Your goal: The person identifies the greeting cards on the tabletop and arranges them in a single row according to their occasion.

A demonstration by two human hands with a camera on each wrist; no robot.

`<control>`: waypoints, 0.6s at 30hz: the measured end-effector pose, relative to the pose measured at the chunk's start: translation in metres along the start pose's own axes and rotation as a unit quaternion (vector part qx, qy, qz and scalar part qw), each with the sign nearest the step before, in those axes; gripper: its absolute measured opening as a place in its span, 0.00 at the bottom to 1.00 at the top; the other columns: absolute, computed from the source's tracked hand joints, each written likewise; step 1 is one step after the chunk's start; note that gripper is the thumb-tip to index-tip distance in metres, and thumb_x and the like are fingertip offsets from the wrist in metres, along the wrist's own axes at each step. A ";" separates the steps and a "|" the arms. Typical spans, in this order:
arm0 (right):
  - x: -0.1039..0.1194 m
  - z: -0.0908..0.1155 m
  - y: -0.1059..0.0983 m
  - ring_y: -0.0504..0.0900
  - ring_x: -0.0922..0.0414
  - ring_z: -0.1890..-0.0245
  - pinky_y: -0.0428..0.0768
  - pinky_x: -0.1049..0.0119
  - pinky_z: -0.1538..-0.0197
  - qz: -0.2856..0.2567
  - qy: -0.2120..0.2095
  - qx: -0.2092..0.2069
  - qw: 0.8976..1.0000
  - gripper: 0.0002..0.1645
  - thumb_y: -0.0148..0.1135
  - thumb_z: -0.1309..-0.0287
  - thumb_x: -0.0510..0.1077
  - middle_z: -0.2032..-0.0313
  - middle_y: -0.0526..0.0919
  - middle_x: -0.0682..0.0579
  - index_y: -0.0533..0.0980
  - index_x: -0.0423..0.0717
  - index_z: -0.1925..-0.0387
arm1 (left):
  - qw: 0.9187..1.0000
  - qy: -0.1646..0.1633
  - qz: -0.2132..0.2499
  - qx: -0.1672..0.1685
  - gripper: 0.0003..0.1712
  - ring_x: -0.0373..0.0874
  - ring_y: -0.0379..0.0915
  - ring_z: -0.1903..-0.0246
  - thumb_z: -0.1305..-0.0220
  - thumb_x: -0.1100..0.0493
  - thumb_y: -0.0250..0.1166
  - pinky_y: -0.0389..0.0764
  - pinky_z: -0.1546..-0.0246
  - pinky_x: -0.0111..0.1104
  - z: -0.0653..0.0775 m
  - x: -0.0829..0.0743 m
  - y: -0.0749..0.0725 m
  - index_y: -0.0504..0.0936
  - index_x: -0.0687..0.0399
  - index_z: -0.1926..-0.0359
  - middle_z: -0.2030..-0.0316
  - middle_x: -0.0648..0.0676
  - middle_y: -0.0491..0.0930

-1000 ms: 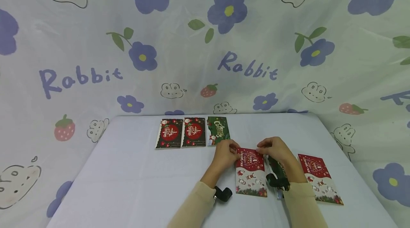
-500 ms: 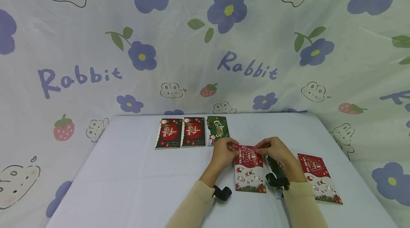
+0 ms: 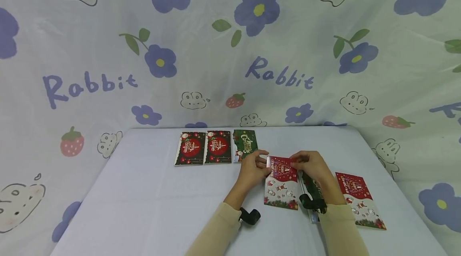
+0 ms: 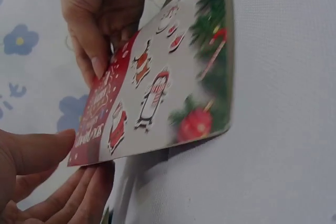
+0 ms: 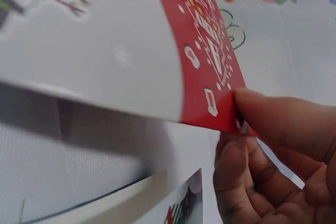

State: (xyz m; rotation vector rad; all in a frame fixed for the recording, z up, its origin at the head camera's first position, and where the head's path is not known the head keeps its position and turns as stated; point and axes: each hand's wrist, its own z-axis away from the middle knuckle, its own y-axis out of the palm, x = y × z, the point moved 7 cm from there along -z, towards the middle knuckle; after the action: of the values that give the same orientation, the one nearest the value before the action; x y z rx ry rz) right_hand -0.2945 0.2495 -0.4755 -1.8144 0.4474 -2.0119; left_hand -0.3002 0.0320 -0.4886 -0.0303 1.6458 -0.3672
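A red and white Christmas card (image 3: 281,186) is held up over the table, its near end tilted and casting a shadow below in the right wrist view. My right hand (image 3: 316,169) pinches its upper right corner between thumb (image 5: 289,121) and fingers. At the upper left corner, my left hand (image 3: 250,171) holds the card with the thumb (image 4: 44,150) at the edge and the fingers underneath. Partly hidden by the right hand and wrist, a green card (image 3: 312,184) lies on the table. To its right is a second red and white card (image 3: 360,200).
Two dark cards with red circles, one at far left (image 3: 191,149) and one beside it (image 3: 217,147), form a row at the back with a green card (image 3: 245,144). A white cloth covers the table (image 3: 144,208); a patterned curtain (image 3: 201,72) hangs behind.
Both hands have carried the red and white card slightly away from the person, toward the back of the table. The other cards have stayed in place.
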 end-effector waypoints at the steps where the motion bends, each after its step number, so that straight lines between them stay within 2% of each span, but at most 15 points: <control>1: 0.000 0.000 -0.002 0.77 0.49 0.60 0.77 0.60 0.58 -0.002 0.001 -0.008 1.000 0.14 0.70 0.34 0.35 0.62 0.83 0.44 0.85 0.34 0.49 | 1.000 0.000 0.007 0.006 0.27 0.42 0.86 0.64 0.43 0.74 0.75 0.86 0.65 0.34 0.001 0.000 0.001 0.83 0.61 0.42 0.59 0.60 0.86; 6: -0.004 -0.001 -0.011 0.79 0.51 0.61 0.80 0.62 0.60 -0.025 0.012 -0.045 0.999 0.15 0.70 0.34 0.35 0.60 0.84 0.43 0.83 0.33 0.48 | 0.999 0.005 0.012 0.033 0.25 0.43 0.86 0.65 0.43 0.76 0.74 0.86 0.65 0.34 0.001 0.000 0.006 0.83 0.60 0.44 0.59 0.60 0.87; 11: -0.007 0.000 -0.016 0.81 0.51 0.62 0.81 0.61 0.59 -0.025 0.021 -0.067 0.997 0.16 0.70 0.32 0.37 0.59 0.85 0.43 0.83 0.33 0.46 | 0.998 -0.006 0.016 0.058 0.23 0.41 0.83 0.67 0.43 0.77 0.74 0.84 0.68 0.31 0.002 0.003 0.013 0.85 0.61 0.47 0.59 0.58 0.86; 18: -0.008 -0.002 -0.017 0.80 0.54 0.64 0.81 0.62 0.60 -0.046 0.018 -0.070 0.996 0.19 0.70 0.32 0.37 0.61 0.83 0.46 0.81 0.31 0.43 | 0.998 -0.019 0.020 0.048 0.23 0.40 0.81 0.69 0.43 0.78 0.74 0.82 0.71 0.31 0.003 0.005 0.013 0.86 0.58 0.47 0.59 0.54 0.84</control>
State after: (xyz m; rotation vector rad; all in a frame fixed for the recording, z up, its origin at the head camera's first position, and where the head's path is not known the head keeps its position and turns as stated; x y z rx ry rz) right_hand -0.2971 0.2685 -0.4746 -1.9148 0.5383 -2.1264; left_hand -0.2956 0.0420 -0.4973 0.0667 1.5871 -0.4125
